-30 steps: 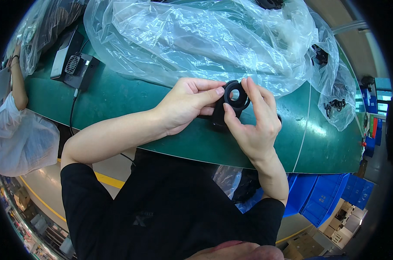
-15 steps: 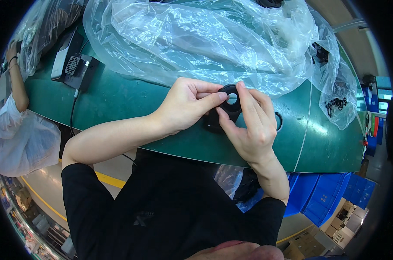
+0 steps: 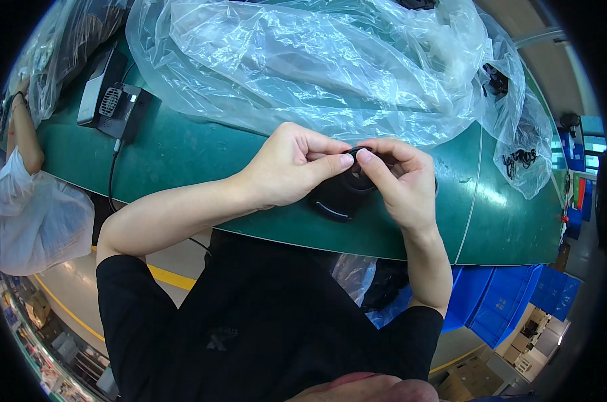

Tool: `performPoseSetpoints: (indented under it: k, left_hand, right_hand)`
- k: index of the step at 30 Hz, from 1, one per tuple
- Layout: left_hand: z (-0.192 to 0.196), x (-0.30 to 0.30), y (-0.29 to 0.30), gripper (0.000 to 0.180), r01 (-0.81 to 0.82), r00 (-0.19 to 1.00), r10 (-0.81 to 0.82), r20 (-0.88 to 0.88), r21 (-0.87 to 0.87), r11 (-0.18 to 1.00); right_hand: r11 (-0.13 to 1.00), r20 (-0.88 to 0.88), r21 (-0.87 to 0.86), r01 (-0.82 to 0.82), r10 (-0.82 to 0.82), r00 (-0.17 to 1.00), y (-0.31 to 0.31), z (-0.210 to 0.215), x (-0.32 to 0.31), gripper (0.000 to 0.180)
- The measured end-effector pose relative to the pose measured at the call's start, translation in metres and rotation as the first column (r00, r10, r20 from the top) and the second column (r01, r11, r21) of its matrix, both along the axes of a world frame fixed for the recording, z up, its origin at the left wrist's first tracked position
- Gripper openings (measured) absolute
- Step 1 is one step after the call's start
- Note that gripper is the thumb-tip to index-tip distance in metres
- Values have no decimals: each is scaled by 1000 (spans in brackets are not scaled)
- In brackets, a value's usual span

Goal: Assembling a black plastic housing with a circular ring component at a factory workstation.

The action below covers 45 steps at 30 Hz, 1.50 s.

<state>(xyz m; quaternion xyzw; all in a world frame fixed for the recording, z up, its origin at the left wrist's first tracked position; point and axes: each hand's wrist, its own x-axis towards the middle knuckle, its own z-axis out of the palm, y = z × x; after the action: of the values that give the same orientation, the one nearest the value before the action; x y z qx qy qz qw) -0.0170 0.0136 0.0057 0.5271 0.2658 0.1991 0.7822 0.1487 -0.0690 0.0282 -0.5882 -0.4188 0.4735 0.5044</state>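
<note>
A black, rounded part with a ring-shaped upper end is between my hands over the green table. Its glossy, curved lower end points toward me; whether this is one piece or two I cannot tell. My left hand pinches the ring's top edge from the left, thumb and forefinger closed. From the right, my right hand grips the same edge, its thumb beside the left thumb. The fingers cover much of the ring. A small curved edge of another ring shows beside my right hand.
Clear plastic sheeting covers the back of the green table. Black electrical devices with a cable stand at left. A bag holds dark coiled pieces at right. Blue bins sit below the right edge. Another person's arm is at far left.
The black part has tilted, so its round opening no longer faces up plainly. My right hand has turned and shifted right, its thumb now at the ring's top edge. The left hand has barely moved.
</note>
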Motion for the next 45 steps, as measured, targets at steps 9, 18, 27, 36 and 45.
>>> performPoseSetpoints:
  k: [9, 18, 27, 36, 45]
  left_hand:
    - [-4, -2, -1, 20, -7, 1000, 8, -10, 117, 993]
    - [3, -3, 0, 21, 50, 998, -46, -37, 139, 989]
    - [0, 2, 1, 25, 27, 1000, -27, 12, -4, 1000]
    - [5, -4, -5, 22, -16, 999, 27, -41, 246, 969]
    - [5, -5, -5, 17, -61, 997, 76, -31, 340, 939]
  right_hand:
    - [998, -157, -56, -26, 16, 987, 1, -1, 1, 13]
    - [1000, -42, 10, -18, 19, 999, -4, -5, -2, 12]
    - [997, -189, -59, 41, -52, 981, 0, -2, 3, 14]
    - [999, -73, 36, -23, 25, 997, 0, 1, 7, 16]
    - [997, -5, -8, -82, 82, 997, -1, 3, 6, 19]
